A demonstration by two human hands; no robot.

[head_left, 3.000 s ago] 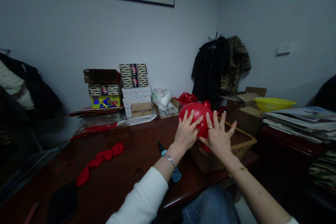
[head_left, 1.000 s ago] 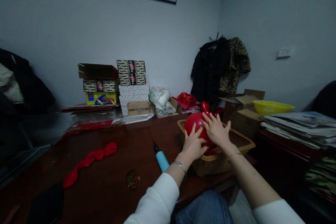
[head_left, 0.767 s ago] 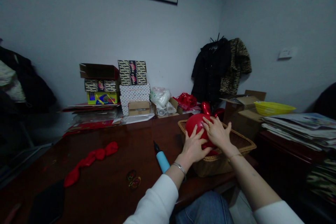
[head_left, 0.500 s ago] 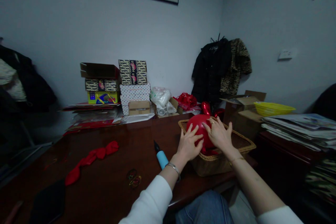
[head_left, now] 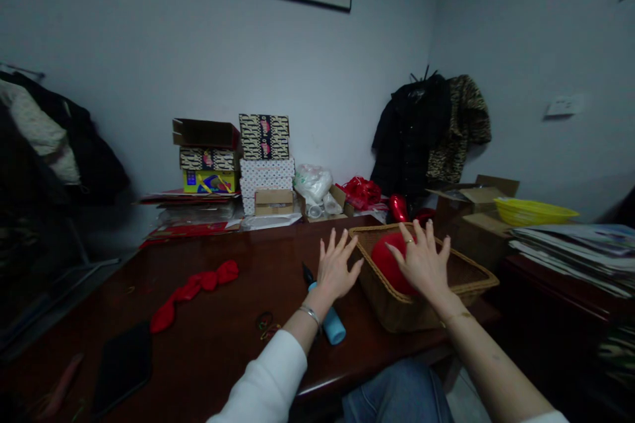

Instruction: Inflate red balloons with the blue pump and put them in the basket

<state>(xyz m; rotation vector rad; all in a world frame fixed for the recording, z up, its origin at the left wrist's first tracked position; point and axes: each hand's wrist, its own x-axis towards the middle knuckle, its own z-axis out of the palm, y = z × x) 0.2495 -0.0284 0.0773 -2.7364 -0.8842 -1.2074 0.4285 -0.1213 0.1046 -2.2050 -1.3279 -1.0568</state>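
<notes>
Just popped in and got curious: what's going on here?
A person sits at a wooden table with both bare hands open, fingers spread. A red balloon sits in a wicker basket. The right hand is over the balloon; whether it touches is hard to tell. The left hand is off the balloon, by the basket's left side, above a blue hand pump lying on the table.

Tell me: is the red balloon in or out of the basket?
In: the near wall of the basket partly hides the red balloon.
</notes>
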